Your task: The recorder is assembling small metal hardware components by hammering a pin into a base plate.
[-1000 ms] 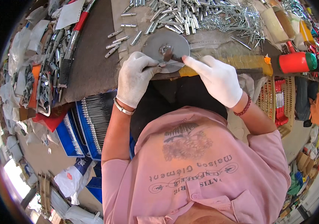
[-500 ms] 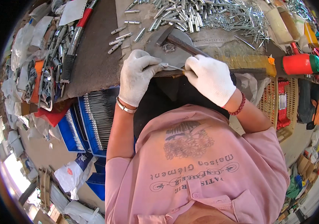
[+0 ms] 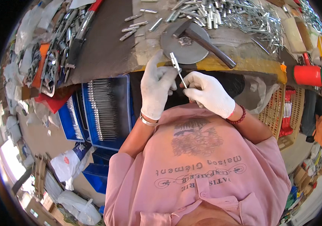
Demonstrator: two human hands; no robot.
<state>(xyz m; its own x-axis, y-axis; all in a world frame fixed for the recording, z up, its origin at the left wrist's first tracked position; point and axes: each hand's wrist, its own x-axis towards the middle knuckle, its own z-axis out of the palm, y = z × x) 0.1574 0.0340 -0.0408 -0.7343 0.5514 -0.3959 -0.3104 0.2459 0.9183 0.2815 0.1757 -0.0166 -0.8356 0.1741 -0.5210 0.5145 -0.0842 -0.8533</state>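
Note:
Both my hands wear white gloves and meet just below the bench edge. My left hand (image 3: 156, 88) and my right hand (image 3: 208, 92) pinch a thin metal pin with a thicker silver end (image 3: 177, 67) between their fingertips, its thick end pointing up toward the bench. Just above it a hammer (image 3: 202, 39) lies with its head on a round grey metal disc (image 3: 185, 46).
A pile of silver metal pins (image 3: 232, 15) covers the bench top, with a few loose ones (image 3: 136, 23) at the left. Blue trays of dark rods (image 3: 104, 109) stand under the bench. A red can with a green cap (image 3: 312, 75) is at the right.
My hands have come off the disc and drawn back toward my chest with the pin. The hammer, held over the disc half a second ago, now rests on it.

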